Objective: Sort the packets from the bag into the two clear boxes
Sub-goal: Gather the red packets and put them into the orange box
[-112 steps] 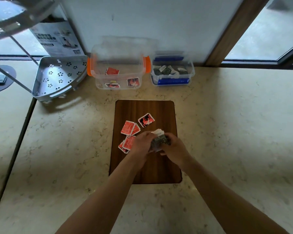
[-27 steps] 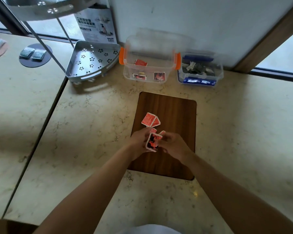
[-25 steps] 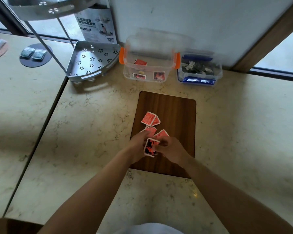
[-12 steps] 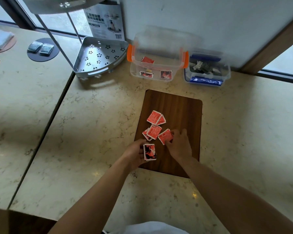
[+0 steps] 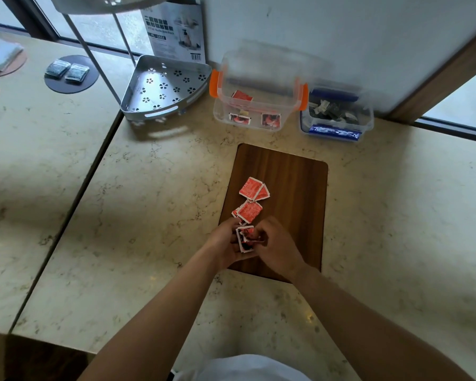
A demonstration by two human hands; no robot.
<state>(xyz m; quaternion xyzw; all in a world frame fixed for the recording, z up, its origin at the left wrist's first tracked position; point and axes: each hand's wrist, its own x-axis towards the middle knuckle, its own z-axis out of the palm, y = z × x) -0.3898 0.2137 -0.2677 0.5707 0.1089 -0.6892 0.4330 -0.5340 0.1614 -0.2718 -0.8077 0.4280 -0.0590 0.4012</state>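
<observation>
Where both hands meet over the wooden board (image 5: 291,182), my left hand (image 5: 226,244) and right hand (image 5: 276,247) clamp their fingers on red packets (image 5: 245,239), partly hiding them; more loose red packets (image 5: 250,211) lie just beyond.

Dim, soft window daylight (wide-angle bending at edges), slight blur, faint countertop (image 5: 149,243) glare.
</observation>
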